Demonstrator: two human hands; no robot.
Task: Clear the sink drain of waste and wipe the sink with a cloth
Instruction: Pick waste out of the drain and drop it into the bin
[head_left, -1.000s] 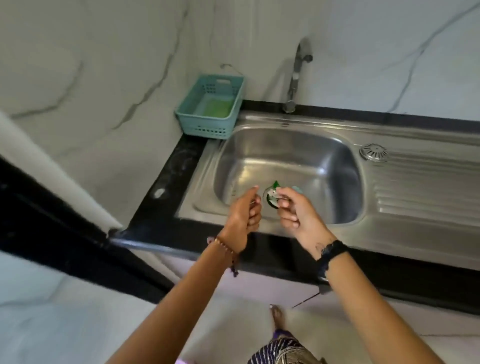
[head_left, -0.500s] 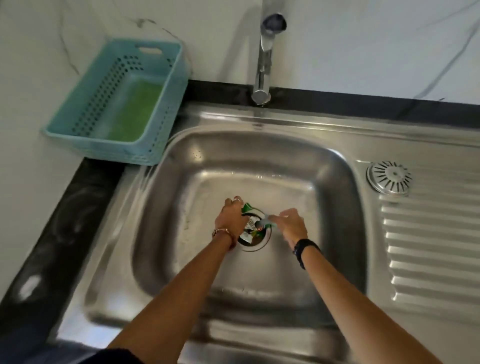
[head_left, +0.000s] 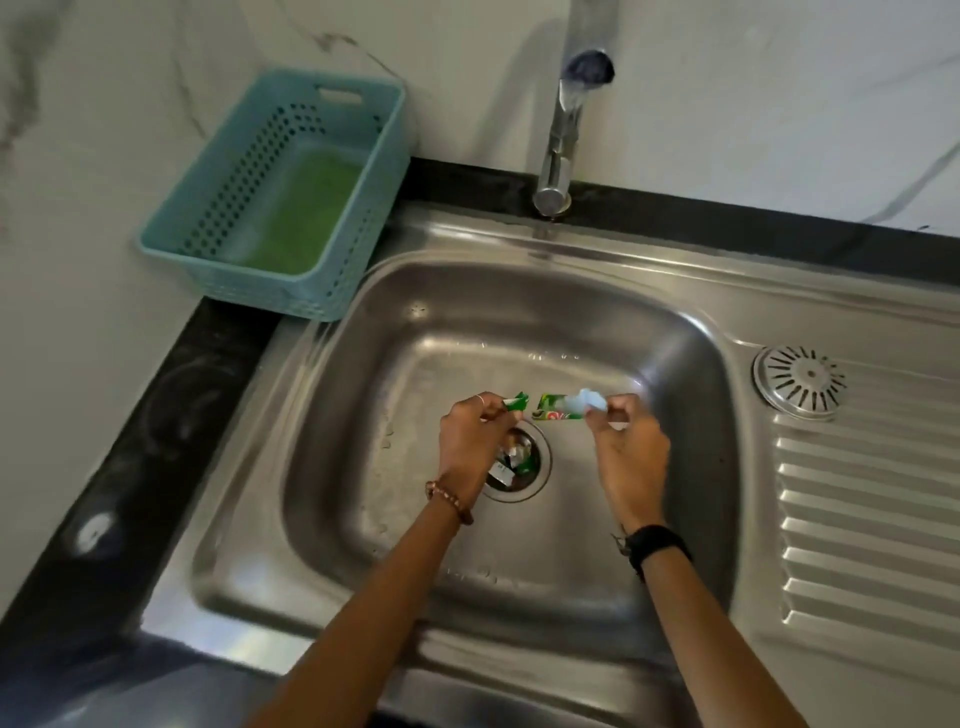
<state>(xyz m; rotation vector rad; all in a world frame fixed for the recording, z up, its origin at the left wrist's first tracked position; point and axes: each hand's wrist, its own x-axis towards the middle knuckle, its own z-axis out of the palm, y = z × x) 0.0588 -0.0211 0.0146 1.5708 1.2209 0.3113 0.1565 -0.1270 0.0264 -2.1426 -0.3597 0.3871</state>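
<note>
The steel sink (head_left: 675, 364) has a round drain (head_left: 535, 470) in the middle of its basin, stuffed with scraps of wrapper waste (head_left: 511, 462). My left hand (head_left: 470, 441) hovers over the drain's left side, pinching a small green wrapper scrap (head_left: 154, 401). My right hand (head_left: 631, 452) is to the right of the drain and holds a green wrapper with a pale blue piece (head_left: 563, 406). Both hands are inside the basin, slightly above the drain.
A teal perforated basket (head_left: 363, 171) with a green pad (head_left: 306, 213) inside stands at the back left corner. The tap (head_left: 563, 135) rises at the back centre. A drain cover (head_left: 800, 382) lies on the ribbed drainboard (head_left: 862, 530) to the right. Black counter edge (head_left: 156, 441) borders the left.
The view has closed in over the sink. My hands went from the drain to slightly above it and apart, each lifting a piece of wrapper waste.
</note>
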